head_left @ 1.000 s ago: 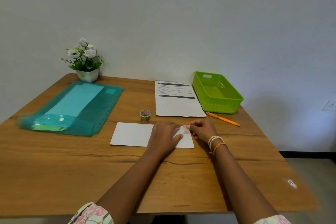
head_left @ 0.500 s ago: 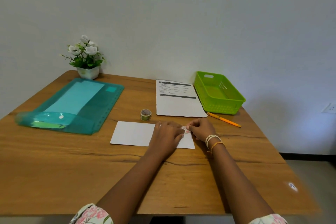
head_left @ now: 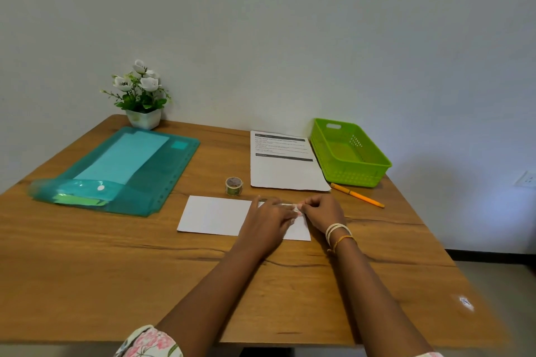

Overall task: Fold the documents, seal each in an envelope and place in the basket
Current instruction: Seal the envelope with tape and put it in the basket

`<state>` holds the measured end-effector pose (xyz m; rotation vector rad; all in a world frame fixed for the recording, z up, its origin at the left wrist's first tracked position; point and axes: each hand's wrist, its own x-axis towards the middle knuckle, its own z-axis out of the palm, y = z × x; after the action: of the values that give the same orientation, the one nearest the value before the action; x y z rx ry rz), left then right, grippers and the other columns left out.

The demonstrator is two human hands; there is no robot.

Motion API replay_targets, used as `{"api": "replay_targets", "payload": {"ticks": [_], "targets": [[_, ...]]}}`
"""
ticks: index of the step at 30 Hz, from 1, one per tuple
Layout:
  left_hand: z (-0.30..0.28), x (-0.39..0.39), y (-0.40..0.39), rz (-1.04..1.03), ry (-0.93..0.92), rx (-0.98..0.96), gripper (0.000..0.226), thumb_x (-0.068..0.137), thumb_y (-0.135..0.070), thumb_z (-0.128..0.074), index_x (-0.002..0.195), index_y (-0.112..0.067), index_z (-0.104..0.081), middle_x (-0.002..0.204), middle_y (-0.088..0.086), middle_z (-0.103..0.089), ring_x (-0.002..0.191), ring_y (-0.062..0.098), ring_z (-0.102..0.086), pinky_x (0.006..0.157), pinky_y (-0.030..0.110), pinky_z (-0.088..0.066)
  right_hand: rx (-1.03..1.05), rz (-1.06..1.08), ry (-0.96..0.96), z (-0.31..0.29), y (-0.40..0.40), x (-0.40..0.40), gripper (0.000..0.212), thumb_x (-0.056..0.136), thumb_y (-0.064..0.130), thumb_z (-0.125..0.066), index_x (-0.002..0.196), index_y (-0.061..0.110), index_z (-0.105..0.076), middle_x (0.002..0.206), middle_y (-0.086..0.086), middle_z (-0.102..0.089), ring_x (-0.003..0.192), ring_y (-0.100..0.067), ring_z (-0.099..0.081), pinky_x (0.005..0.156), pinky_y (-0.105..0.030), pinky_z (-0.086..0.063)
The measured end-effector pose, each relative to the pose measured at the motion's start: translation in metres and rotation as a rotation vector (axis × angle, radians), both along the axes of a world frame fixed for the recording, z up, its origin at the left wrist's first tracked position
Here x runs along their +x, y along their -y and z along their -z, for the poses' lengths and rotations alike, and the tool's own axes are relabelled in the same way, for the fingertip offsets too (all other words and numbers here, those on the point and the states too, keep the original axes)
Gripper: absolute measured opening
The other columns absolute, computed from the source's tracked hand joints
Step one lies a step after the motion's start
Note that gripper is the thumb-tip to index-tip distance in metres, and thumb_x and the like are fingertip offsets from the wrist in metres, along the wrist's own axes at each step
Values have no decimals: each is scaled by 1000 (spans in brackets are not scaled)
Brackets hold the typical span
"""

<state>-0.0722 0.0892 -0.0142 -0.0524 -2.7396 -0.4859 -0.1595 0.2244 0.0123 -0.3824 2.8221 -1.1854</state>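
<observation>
Envelope (head_left: pixel 214 216) lay flat on the tabletop (head_left: pixel 116 269), front centre, white, long side across. Barely any change over the last second: both hands stayed bunched at its right end. Left hand (head_left: pixel 268 222) shifted a little further right and pressed flat on the paper, fingers spread, gripping nothing. Right hand (head_left: pixel 322 210) stayed pinched on a small pinkish strip at the envelope's top right edge; looked like tape, too small to confirm. Fingertips of both hands were touching or nearly so over that spot.

Judgement: sealing step was in progress, strip being pressed down or peeled, not finished. Small tape roll (head_left: pixel 233 185) stood just behind the envelope, near the hands. One printed document (head_left: pixel 285 165) was unfolded further back, so at least one more cycle remained. Green basket (head_left: pixel 349 153) sat beside that sheet at the back right and looked empty, so nothing delivered yet. Orange pencil (head_left: pixel 358 199) lay in front of the basket, untouched. Teal plastic folder (head_left: pixel 116 171) was far left, flower pot (head_left: pixel 143 117) in the back corner.
</observation>
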Motion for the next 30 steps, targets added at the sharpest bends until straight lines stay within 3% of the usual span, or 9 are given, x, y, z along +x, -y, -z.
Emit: {"api": "replay_targets", "payload": {"ticks": [6,9,12,18,21,27,30], "targets": [[5,-3,0,-36,27,9,33,99,-38,-46,129,-37,-59,137,-5,-57,132,9,-43,118,45,-15,1,25,-34,3,0,4,8,81,25,-69,84,24,-76,79,8,-72,76,-10,-64,67,-24,-48],[4,-5,0,-41,45,12,33,99,-38,-47,129,-35,-59,138,-5,-56,133,9,-42,118,45,-14,7,79,-63,2,3,6,11,80,22,-66,77,31,-72,68,15,-65,69,-8,-61,59,-22,-45],[4,-5,0,-42,48,-3,34,99,-38,-45,129,-35,-59,138,-6,-56,133,9,-41,117,45,-14,22,105,-92,3,4,9,14,80,21,-64,72,30,-70,69,11,-67,69,-13,-62,60,-23,-46],[2,-2,0,-51,5,-15,34,99,-37,-45,128,-31,-61,132,-10,-60,131,9,-43,115,41,-25,-2,20,-191,11,-5,21,8,81,22,-69,83,26,-76,81,9,-67,73,-7,-60,61,-22,-46],[3,-3,-1,-51,19,3,35,98,-37,-46,129,-29,-60,131,-10,-61,129,8,-44,113,40,-31,19,4,-234,16,-10,28,13,84,23,-69,94,24,-76,90,2,-59,82,-11,-58,72,-27,-52],[-2,1,-2,-42,51,-53,41,101,-36,-37,139,-26,-49,144,-9,-49,135,9,-37,116,40,-25,90,-41,-372,17,-14,42,20,85,19,-62,100,22,-75,85,3,-53,75,-11,-52,65,-20,-43],[-3,2,-2,-37,82,-90,44,102,-36,-31,144,-26,-43,149,-8,-43,138,11,-33,117,41,-22,163,-84,-432,18,-13,44,27,88,27,-55,106,19,-73,91,0,-55,79,-15,-55,65,-22,-41]]}}
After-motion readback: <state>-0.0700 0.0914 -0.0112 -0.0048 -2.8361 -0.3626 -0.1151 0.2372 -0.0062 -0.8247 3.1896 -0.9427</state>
